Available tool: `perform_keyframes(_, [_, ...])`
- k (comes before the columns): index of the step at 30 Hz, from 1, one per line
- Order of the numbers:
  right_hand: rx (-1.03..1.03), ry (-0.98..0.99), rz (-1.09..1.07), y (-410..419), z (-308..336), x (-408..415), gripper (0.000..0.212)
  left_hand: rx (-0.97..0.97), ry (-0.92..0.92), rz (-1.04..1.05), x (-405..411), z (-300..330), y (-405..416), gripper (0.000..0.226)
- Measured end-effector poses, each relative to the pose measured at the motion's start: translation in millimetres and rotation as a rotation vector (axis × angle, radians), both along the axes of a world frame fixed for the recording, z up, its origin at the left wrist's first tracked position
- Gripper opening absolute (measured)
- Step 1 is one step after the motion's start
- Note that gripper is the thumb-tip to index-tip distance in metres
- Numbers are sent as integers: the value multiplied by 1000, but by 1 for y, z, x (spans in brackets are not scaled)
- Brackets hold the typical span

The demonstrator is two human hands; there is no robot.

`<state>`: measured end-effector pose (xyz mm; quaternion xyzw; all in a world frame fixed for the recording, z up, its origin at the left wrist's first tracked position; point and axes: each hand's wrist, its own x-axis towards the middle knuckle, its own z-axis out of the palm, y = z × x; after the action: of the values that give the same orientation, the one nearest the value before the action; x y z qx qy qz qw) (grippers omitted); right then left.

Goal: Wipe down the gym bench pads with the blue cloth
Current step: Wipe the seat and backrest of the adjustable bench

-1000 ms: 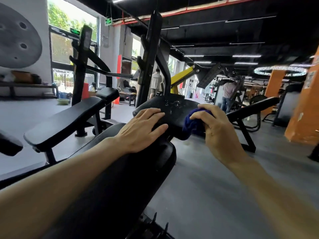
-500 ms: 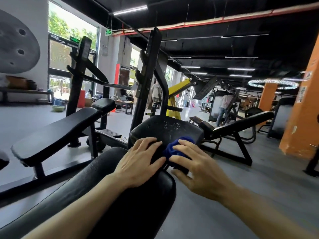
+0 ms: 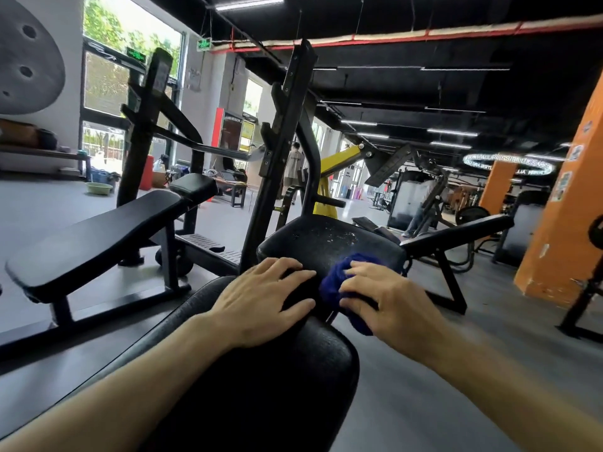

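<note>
Fingers (image 3: 293, 267) of the left hand (image 3: 261, 301) lie straight and a little spread, flat on the near edge of the seat pad (image 3: 329, 238), with the palm over the gap where that pad meets the long back pad (image 3: 261, 380) running toward me. From the head view, which is all I have, the right hand (image 3: 385, 298) sits just beside it at about 3 o'clock, its fingers curled over the blue cloth (image 3: 332, 282) and holding it bunched against the near right part of the seat pad. Part of the cloth hangs off the pad's edge below my right palm. Whitish specks show on the seat pad's surface at 12 o'clock from the cloth.

Black uprights (image 3: 277, 158) of the rack rise behind the seat pad at 11 o'clock. Another black bench (image 3: 94, 236) stands at 9 o'clock, well apart, on the grey floor (image 3: 456, 370). A third bench (image 3: 456, 231) slopes at 2 o'clock. An orange pillar (image 3: 564, 223) fills the 3 o'clock edge, with a yellow machine arm (image 3: 337, 158) past the rack. A person (image 3: 295, 168) stands far off at 12 o'clock, and a green basin (image 3: 98, 188) rests on the floor near the windows (image 3: 104, 83) at 10 o'clock.
</note>
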<state>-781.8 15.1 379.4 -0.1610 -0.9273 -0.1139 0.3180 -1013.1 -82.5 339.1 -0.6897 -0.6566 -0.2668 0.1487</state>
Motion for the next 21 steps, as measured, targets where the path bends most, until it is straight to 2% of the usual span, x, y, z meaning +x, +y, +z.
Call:
perform_keyframes(2, [53, -76, 55, -7, -2, -4, 14, -5, -28, 7, -3, -6, 1, 65])
perform_keyframes(4, [3, -80, 40, 8, 14, -9, 11, -7, -48, 11, -2, -8, 0, 63])
perform_keyframes(9, [-80, 49, -267, 56, 54, -25, 16, -15, -96, 4, -1, -4, -7, 58])
perform_keyframes(13, [-19, -89, -94, 10, 24, -38, 31, 23, -85, 24, -2, -8, -4, 62])
perform_keyframes(16, [-66, -189, 51, -5, 11, -31, 17, 39, -85, 46, -5, -10, -1, 71])
perform_keyframes(17, [-75, -175, 60, 4, 15, -30, 9, 42, -84, 50, -6, -11, -1, 73])
perform_keyframes(19, [-61, -95, -13, 32, 32, -34, 27, 33, -91, 50, -6, -11, -2, 73])
perform_keyframes(21, [-70, -31, -149, 67, 49, -41, 30, 7, -95, 40, -6, -8, -3, 74])
